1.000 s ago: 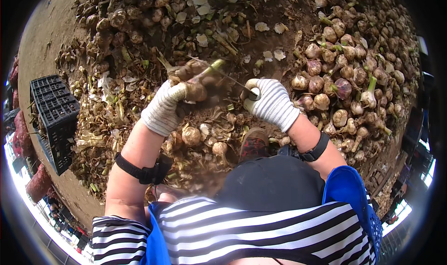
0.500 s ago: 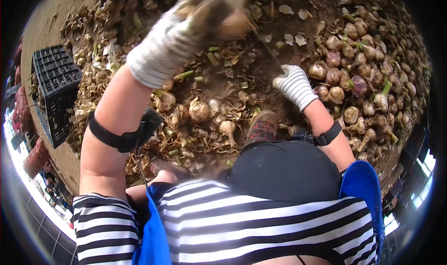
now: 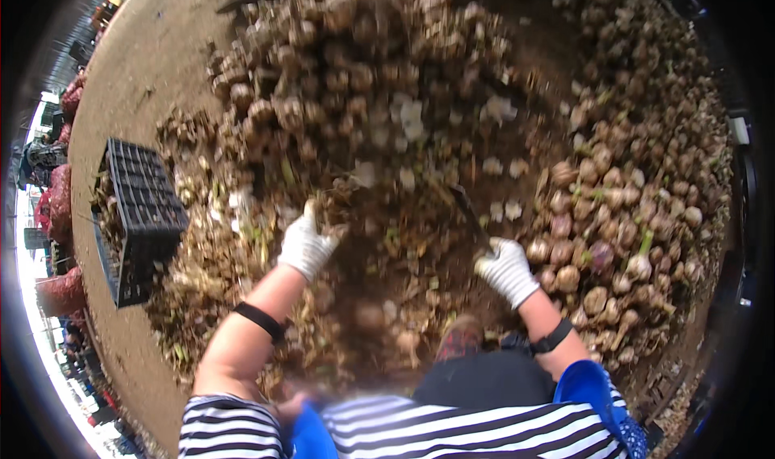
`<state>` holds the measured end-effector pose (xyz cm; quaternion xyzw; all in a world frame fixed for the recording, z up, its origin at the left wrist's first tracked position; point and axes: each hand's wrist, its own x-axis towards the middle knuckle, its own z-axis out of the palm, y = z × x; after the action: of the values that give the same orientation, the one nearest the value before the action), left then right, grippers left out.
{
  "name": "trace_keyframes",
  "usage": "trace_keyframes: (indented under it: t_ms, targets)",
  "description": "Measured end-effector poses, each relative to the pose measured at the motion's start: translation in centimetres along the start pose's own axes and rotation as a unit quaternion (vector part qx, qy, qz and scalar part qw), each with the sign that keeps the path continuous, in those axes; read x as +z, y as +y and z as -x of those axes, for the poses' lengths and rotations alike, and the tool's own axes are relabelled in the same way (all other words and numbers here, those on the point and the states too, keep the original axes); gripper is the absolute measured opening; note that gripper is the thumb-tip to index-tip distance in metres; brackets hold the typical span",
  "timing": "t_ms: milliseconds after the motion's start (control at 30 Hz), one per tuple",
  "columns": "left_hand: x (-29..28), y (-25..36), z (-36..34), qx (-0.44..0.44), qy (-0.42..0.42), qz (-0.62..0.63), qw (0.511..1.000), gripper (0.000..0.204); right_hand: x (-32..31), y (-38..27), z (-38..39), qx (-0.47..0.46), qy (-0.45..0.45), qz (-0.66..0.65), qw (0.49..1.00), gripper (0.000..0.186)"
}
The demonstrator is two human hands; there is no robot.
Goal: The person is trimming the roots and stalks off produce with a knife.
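Observation:
My left hand, in a white striped knit glove, is over the dry trimmings left of the middle. Its thumb and fingers are spread apart, next to a blurred clump of dry garlic stalks; I cannot tell if the clump touches the hand. My right hand, in a matching glove, is closed round the handle of a knife. The knife's narrow dark blade points away and to the left. Beside this hand lies a heap of trimmed garlic bulbs. Farther off is a pile of garlic, blurred.
A black plastic crate lies tipped at the left on bare ground. Peeled skins and cut stalks cover the ground near it. Red mesh sacks stand beyond. My shoe is among the trimmings in front.
The view has tilted up, showing more of the far pile. My left hand has come away from in front of the knife, nearer and to the left, with its fingers apart. The right hand keeps the knife.

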<state>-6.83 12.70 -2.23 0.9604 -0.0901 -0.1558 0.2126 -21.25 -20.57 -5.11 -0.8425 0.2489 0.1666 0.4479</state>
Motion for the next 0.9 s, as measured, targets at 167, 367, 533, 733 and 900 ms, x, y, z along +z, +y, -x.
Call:
trace_keyframes:
  t_ms: [167, 367, 533, 733, 900]
  targets:
    - [-3.3, 2.6, -0.8, 0.142, -0.214, -0.146, 0.955, 0.070, -1.5, -2.7, 0.7, -0.031, -0.007, 0.004, 0.999, 0.018]
    - [-1.4, 1.1, -2.1, 0.244, -0.093, -0.375, 0.890, 0.059, -1.5, -2.0, 1.0, 0.002, -0.001, -0.031, 1.000, 0.011]
    - [1.9, 2.1, -1.2, 0.266, -0.017, -0.264, 0.927, 0.063, -2.0, -3.4, 1.0, -0.047, 0.013, 0.024, 0.999, 0.016]
    - [-0.7, 8.1, -1.4, 0.037, -0.075, 0.274, 0.958, 0.071, -3.6, -7.5, 2.3, -0.193, 0.129, 0.197, 0.952, 0.011]
    - [-0.7, 10.2, -0.3, 0.101, -0.155, 0.491, 0.851, 0.063, -3.4, -10.5, 3.1, -0.272, 0.103, 0.266, 0.919, 0.011]
